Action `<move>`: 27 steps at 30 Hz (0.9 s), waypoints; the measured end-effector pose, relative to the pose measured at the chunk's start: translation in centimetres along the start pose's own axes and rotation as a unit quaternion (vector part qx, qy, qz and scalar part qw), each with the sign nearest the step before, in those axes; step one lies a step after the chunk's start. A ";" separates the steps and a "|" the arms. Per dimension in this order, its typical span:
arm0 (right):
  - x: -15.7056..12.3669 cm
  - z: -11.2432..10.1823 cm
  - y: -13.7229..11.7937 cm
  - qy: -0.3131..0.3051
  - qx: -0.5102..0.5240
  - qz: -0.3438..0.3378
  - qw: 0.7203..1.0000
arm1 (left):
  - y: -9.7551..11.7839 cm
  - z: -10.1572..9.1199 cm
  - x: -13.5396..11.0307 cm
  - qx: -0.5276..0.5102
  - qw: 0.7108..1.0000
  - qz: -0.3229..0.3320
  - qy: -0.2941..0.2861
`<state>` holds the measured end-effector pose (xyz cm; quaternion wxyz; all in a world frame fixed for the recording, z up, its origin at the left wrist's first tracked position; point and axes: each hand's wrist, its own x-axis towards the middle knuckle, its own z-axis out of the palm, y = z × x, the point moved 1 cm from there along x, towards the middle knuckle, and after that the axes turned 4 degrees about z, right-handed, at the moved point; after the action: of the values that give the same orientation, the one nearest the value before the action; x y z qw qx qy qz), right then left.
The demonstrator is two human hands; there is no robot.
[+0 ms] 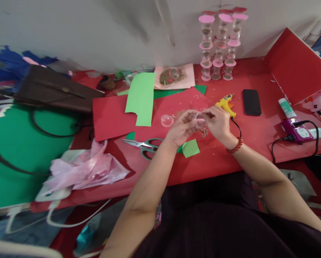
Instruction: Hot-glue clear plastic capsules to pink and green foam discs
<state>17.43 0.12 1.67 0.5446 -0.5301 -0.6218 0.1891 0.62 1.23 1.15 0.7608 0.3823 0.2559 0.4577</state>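
Observation:
My left hand [186, 125] is closed around a small clear plastic cup [200, 122]. At the cup's rim, the fingers of my right hand [218, 120] are pinched together; whatever lies between them is too small to make out. A red bead bracelet [234, 145] circles the right wrist. Just behind that hand lies a yellow glue gun [225, 104] with a black cord. Left of my hands is a round clear plastic lid or cup [167, 120]. Scissors [142, 144] with grey handles lie near my left forearm, and a small light green paper piece [191, 148] is below the hands.
Stacked clear cups with pink discs [217, 46] stand by the wall. A phone [252, 102], a glue stick [287, 108] and a purple plug adapter [297, 129] lie right. Green paper [141, 98], a pink plastic bag [90, 168] and a dark handbag [55, 89] are left.

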 end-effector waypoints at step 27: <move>0.3 0.7 0.8 -0.061 0.164 0.144 0.974 | 0.3 -0.8 0.2 0.007 0.997 0.071 -0.007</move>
<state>17.25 0.93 0.94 0.5523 -0.5048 -0.5313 0.3973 -0.03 1.82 0.90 0.7253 0.4085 0.2258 0.5061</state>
